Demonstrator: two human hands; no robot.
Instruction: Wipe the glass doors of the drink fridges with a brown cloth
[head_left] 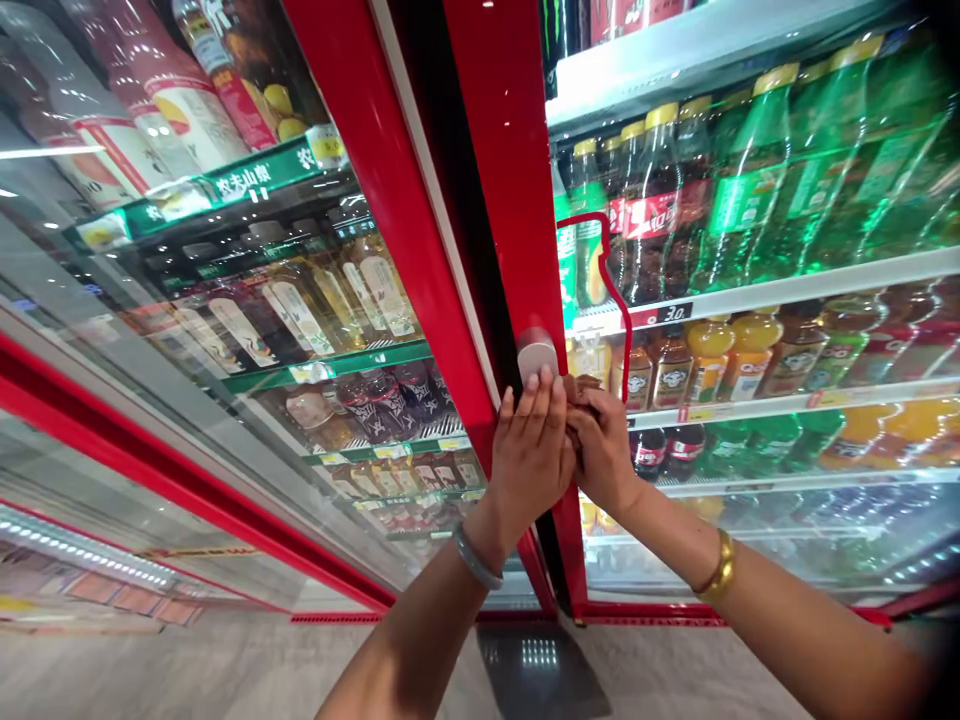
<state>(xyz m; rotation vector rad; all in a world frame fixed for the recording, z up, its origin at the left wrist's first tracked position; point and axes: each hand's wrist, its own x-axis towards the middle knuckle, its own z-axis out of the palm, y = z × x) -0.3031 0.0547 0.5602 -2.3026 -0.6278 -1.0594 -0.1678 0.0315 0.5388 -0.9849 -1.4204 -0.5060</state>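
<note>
My left hand (531, 440) lies flat on the red door frame (501, 170), its fingers stretched upward over the lower part of a pale rounded piece (537, 352) on the frame. Just right of it, my right hand (604, 445) has its fingers curled round something brownish at the frame's edge, beside the lower end of the red door handle (627, 340). What those fingers grip is mostly hidden. The two hands touch or nearly touch. A grey bracelet circles the left wrist, a gold one the right.
Behind glass at the right, shelves (795, 278) hold several green, dark and orange drink bottles. Another red-framed glass cooler (375, 150) with bottles stands at the left. Grey floor (247, 670) shows below, with a dark panel (540, 670) on it.
</note>
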